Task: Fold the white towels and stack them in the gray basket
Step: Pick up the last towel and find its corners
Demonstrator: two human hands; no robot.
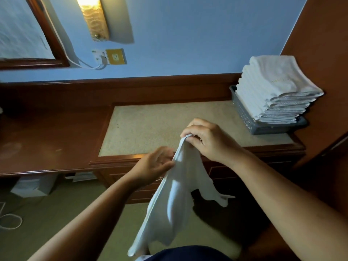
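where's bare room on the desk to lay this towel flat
Lay the towel on the beige inlay: bare from its left wooden border across to the gray basket. The dark wooden top left of it is also free. The right end is crowded: the basket holds a tall stack of folded towels.

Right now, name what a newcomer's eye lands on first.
The white towel hanging mid-frame, pinched at its top by the right hand, the left hand holding its edge below. Then the stack of folded towels rising from the gray basket at the right end of the desk, and the glowing wall lamp top left.
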